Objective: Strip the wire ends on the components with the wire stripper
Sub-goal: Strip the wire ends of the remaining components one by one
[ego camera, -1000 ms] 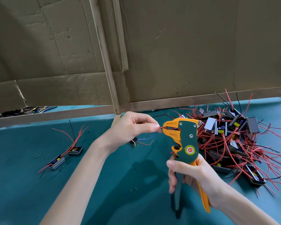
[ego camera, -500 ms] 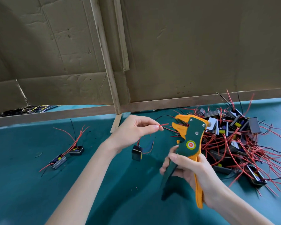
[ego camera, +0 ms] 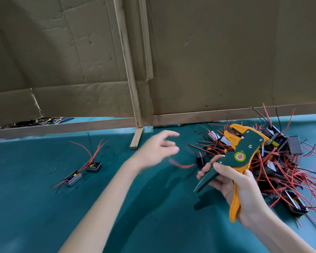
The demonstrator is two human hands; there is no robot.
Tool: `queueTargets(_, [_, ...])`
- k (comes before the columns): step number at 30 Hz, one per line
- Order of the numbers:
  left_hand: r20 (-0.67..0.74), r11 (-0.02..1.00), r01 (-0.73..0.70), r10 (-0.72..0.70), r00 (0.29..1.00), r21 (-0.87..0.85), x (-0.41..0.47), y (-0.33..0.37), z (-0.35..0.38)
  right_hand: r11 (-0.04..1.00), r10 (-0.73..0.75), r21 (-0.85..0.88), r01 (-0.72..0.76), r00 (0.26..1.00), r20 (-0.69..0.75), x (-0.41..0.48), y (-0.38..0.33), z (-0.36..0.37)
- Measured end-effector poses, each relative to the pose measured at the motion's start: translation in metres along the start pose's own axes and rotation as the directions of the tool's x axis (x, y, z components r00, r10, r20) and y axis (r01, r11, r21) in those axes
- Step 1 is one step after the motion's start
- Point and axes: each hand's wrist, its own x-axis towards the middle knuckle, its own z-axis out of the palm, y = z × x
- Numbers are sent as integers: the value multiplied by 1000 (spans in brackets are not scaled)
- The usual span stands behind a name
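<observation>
Right of centre, the right hand (ego camera: 233,185) has its grip wrapped round the handles of the orange-and-green wire stripper (ego camera: 243,150), which is held above the pile of black wired components (ego camera: 290,172). The blurred left hand (ego camera: 158,149) has a slack grip with spread fingers and holds nothing, just beside one blurred black component (ego camera: 200,159). A cardboard wall (ego camera: 217,61) bounds the far edge of the teal table (ego camera: 35,207).

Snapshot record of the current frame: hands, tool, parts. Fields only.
left hand: motion-blurred, fingers spread, holds nothing visible
right hand: grips the wire stripper by its handles, head up, handles spread
loose component: black with a red wire, blurred, between the hands; contact with the table unclear
pile: wired components, behind and right of the stripper
set aside, far left: near component and far component, side by side
surface: teal table
</observation>
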Motion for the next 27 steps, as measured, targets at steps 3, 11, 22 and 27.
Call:
queueTargets(3, [-386, 987, 158, -135, 912, 27, -5, -16, -57, 1000, -3, 8, 3, 1000, 7, 0, 0, 0])
queueTargets(11, [-704, 466, 848, -512, 492, 254, -28, -95, -125, 1000, 29, 5, -29, 999, 15, 0, 3, -1])
queueTargets(22, [-193, 956, 260, -231, 953, 139, -2, -60, -65, 1000, 27, 16, -27, 1000, 12, 2, 3, -3])
queueTargets(27, [126, 980, 168, -181, 975, 104, -8, -39, -65, 999, 42, 23, -42, 999, 1, 2, 3, -2])
